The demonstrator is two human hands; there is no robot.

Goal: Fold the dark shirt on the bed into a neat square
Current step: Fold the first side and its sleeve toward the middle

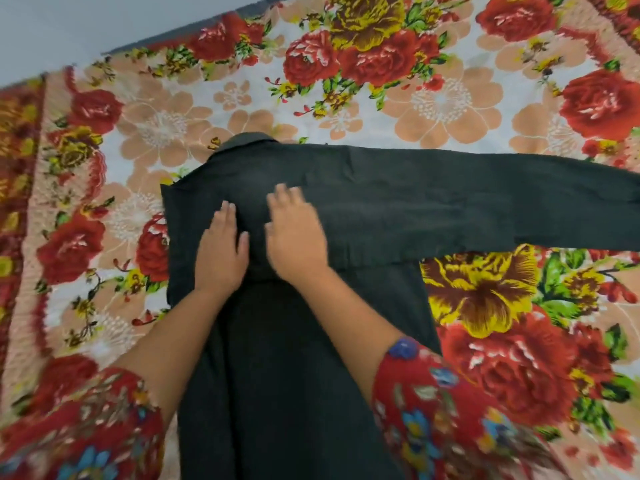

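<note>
So the one dark shirt [277,375] lay on the bed [450,109] right in front of the person, collar [249,142] at the far end, body running straight back toward them. Two hands, left hand [221,251] and right hand [294,237], pressed flat on its upper part, fingers straight. The one sleeve [502,206] I could see stuck out sideways to the right, so the right hand was nearer. Guessing that folds in next.

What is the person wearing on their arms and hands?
Loose red cloth sleeves with a busy flower print in blue, yellow and green: the left sleeve and the right sleeve end near the elbows. The left hand and right hand wear no gloves, and no watch shows.
</note>
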